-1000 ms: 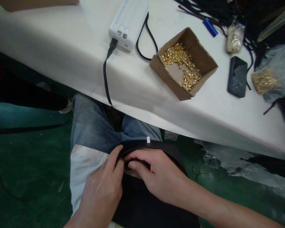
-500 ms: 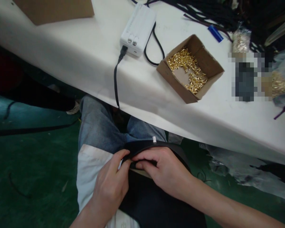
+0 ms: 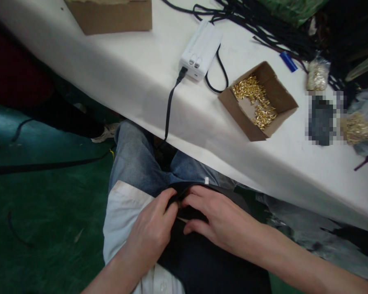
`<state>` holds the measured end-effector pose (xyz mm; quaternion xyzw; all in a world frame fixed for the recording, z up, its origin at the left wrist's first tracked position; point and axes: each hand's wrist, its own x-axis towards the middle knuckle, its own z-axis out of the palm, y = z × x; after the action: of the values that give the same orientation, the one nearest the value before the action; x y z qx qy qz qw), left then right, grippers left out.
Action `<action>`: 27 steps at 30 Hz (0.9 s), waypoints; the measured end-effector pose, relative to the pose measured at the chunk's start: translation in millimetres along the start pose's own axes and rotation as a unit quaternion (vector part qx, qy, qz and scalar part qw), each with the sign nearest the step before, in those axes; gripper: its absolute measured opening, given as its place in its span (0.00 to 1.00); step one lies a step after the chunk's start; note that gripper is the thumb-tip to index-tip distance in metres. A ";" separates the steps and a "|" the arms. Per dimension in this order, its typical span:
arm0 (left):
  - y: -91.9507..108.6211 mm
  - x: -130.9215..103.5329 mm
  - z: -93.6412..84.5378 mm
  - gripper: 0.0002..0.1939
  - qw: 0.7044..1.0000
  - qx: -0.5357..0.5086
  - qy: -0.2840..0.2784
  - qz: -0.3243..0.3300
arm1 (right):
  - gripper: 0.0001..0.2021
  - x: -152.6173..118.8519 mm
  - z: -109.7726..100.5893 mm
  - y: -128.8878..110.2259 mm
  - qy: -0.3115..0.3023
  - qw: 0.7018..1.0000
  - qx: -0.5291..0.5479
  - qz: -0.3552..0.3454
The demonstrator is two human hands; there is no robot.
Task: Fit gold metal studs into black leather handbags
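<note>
On my lap lies a black bag with a curved black rim and a small white tag. My left hand pinches the rim's edge between thumb and fingers. My right hand meets it from the right, fingertips gripping the same black rim. Both hands sit below the edge of the white table, over my jeans and white shirt hem.
On the table stand an open cardboard box of gold metal pieces, a white power bank with a black cable, a larger cardboard box, black cords, bags of gold pieces and a blurred dark object. Green floor lies at left.
The view has shifted left and down, so the table items sit further right. My hands have closed in tighter on the black rim, fingertips now together.
</note>
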<state>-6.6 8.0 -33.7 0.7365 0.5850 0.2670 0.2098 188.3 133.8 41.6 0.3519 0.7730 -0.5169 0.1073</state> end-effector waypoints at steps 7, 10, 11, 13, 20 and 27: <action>-7.2 6.2 -6.4 0.21 0.998 -0.016 -0.041 0.042 | 0.09 10.8 -9.1 -2.6 0.028 0.998 0.052 0.007; -8.2 7.5 -6.8 0.21 0.998 -0.025 -0.047 0.036 | 0.09 11.9 -11.8 -4.6 0.039 0.997 0.060 0.000; -8.4 7.8 -6.4 0.21 0.998 -0.029 -0.047 0.034 | 0.09 12.0 -11.9 -4.6 0.046 0.997 0.061 -0.006; -8.8 8.2 -5.0 0.21 0.998 -0.034 -0.045 0.036 | 0.10 11.9 -11.0 -3.3 0.061 0.996 0.067 -0.023; -10.2 8.9 1.1 0.19 0.998 -0.043 -0.024 0.051 | 0.12 8.2 -0.1 5.4 0.100 0.987 0.063 -0.107; -8.9 9.6 -1.9 0.19 0.997 -0.067 -0.012 0.042 | 0.09 4.8 4.5 5.6 0.094 0.993 0.039 -0.064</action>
<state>-12.8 19.4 -36.4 0.7482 0.5314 0.3053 0.2543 187.5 133.2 33.0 0.3526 0.7801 -0.5166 -0.0131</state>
